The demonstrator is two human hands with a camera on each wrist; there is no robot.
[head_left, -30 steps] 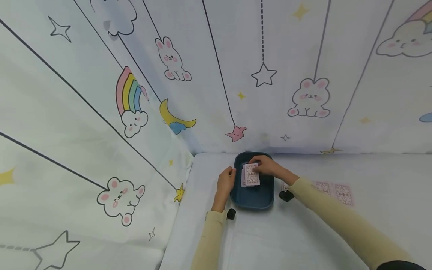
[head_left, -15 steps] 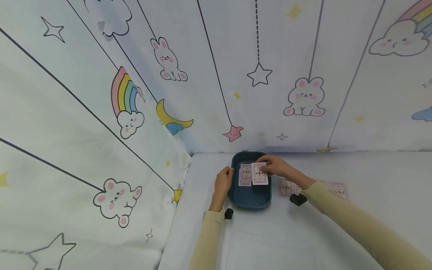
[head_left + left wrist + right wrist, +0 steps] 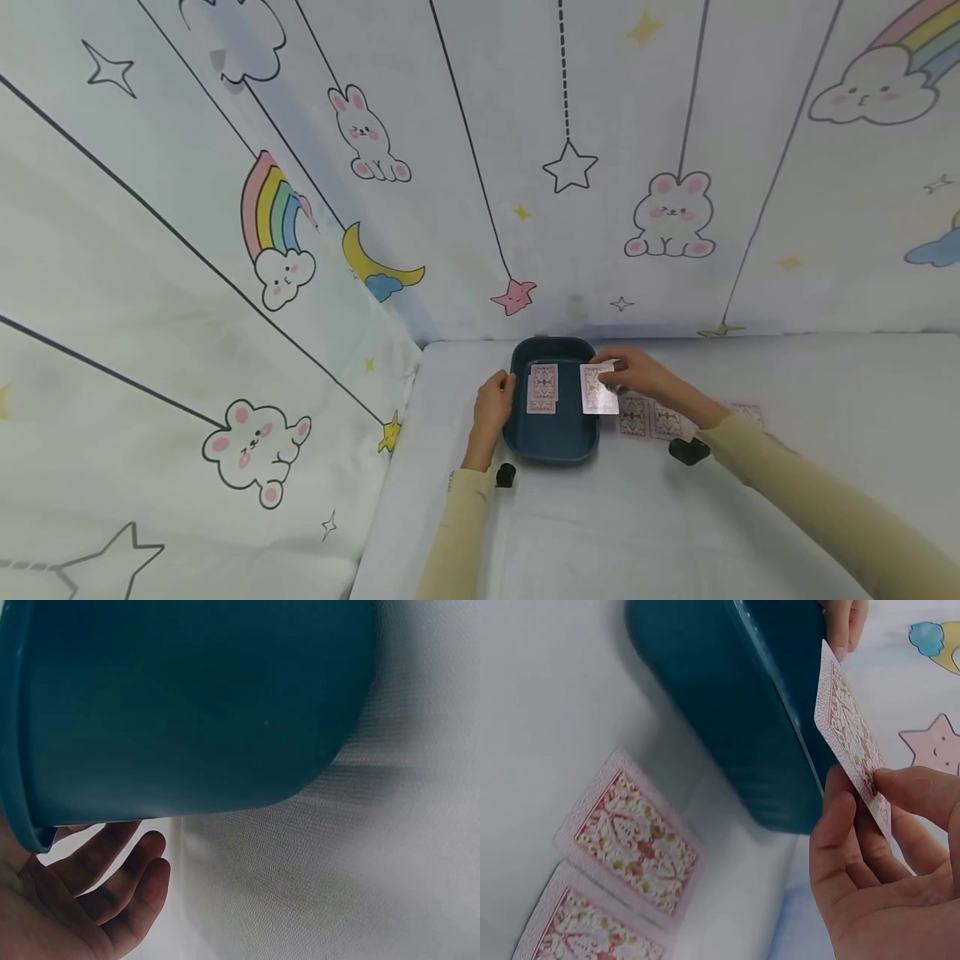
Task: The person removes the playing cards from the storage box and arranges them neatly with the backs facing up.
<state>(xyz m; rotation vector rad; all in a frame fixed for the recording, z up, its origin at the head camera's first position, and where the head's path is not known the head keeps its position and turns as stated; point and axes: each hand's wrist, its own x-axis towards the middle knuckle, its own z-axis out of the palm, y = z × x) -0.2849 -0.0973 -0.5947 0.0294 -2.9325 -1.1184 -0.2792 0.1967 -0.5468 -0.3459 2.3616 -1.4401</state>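
Note:
A playing card, patterned back up, is pinched between the thumb and fingers of my right hand. It is raised over the right rim of the blue tray, partly outside it. In the right wrist view, the card tilts steeply beside the tray's wall. My left hand grips the tray's left rim. The left wrist view has its fingers curled under that rim, while the thumb is out of sight there. Overlapping cards lie face down inside the tray.
A row of face-down cards lies on the white table right of the tray, partly hidden by my right arm. A white cloth wall printed with cartoons rises just behind the tray. Black wrist cameras hang under my wrists.
My right hand has moved right with the pinched card, from over the cards in the tray to its right rim. The cards beneath are uncovered. My left hand stays at the rim.

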